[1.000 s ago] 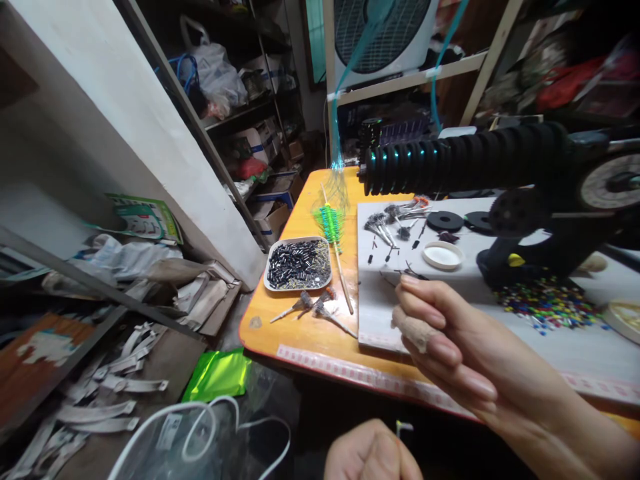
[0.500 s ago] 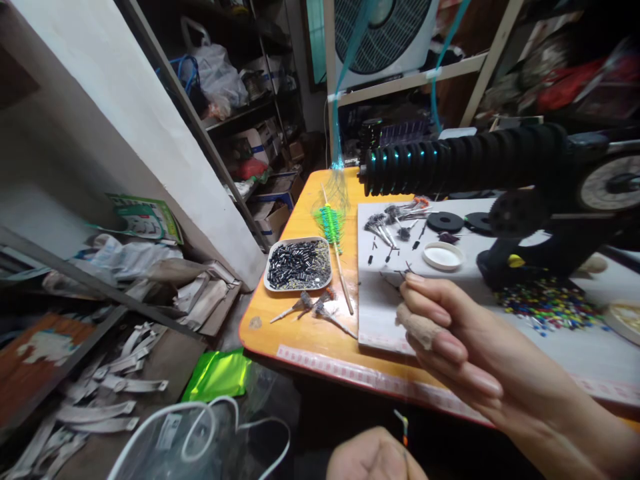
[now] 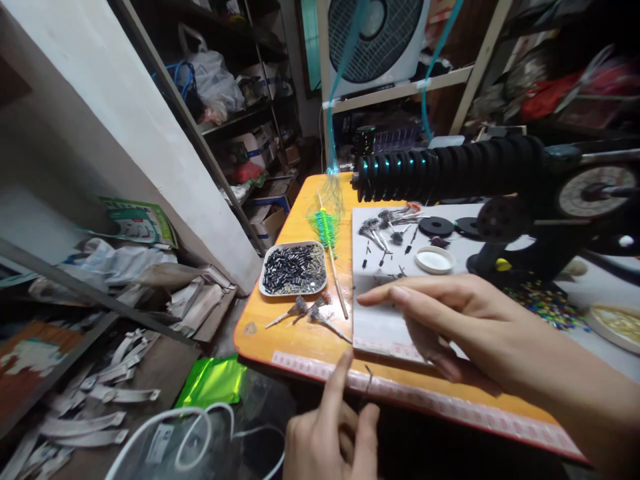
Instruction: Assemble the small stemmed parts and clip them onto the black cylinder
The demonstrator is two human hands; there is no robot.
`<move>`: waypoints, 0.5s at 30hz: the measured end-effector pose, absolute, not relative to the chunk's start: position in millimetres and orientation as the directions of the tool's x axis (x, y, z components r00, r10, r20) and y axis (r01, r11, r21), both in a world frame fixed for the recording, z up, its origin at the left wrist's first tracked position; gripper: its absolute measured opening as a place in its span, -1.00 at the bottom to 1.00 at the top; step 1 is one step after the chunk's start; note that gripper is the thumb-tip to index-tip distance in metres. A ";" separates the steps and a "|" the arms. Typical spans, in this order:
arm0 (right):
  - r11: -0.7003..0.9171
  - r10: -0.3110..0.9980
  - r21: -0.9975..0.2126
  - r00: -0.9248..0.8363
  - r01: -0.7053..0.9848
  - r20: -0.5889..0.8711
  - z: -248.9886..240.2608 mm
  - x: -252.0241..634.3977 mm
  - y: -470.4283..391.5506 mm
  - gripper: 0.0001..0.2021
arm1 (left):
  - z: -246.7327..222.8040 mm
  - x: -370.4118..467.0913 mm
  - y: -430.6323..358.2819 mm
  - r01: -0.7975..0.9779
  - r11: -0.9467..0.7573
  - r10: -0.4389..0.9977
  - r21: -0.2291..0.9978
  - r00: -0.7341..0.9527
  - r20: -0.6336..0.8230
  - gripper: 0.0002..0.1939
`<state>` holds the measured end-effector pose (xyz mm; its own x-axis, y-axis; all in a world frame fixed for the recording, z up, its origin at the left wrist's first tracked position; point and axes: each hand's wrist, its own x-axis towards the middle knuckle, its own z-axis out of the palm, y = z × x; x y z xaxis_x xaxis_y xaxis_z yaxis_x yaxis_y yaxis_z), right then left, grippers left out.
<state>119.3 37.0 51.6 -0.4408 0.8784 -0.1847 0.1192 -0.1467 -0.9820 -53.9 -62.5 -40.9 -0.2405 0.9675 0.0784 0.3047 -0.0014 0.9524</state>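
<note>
My left hand is at the bottom centre by the table's front edge, index finger stretched forward. Its thumb and a bent finger are at the lower end of a small dark thin piece, which stands up from them. Over the front of the white board reaches my right hand, index finger pointing left and the other fingers curled beneath. Whether those fingers hold anything is hidden. Left of the board are a tray of black tubes, brush-like pieces and a stick with green bristles.
A black machine with a ribbed roller stands over the board's right side. Behind my right hand lie a white dish, black discs and coloured beads. A fan and shelves stand behind.
My left hand has risen to the table's edge and its index finger has stretched out. My right hand has turned palm down, its index finger reaching left. The view has shifted slightly.
</note>
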 end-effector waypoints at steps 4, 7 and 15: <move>-0.065 0.851 -0.973 -0.496 0.223 -0.171 55.2 120.0 43.5 -0.46 | -17.9 -58.1 -33.2 0.442 -0.157 0.941 0.883 -0.205 0.270 -0.71; 0.047 0.835 -0.951 -0.535 0.306 -0.131 59.4 119.0 42.5 -0.46 | 7.2 -51.0 -5.6 0.264 -0.235 0.956 0.935 -0.111 0.272 -0.74; 0.086 0.946 -0.951 -0.325 0.299 -0.016 60.2 133.1 38.6 -0.51 | 22.3 -34.9 22.9 -0.448 -0.007 0.994 0.894 0.099 0.057 -0.72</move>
<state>133.1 38.6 60.2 -0.3247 0.9457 -0.0162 0.2985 0.0862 -0.9505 -34.9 22.9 22.3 0.0985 0.9935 0.0567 -0.4478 -0.0066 0.8941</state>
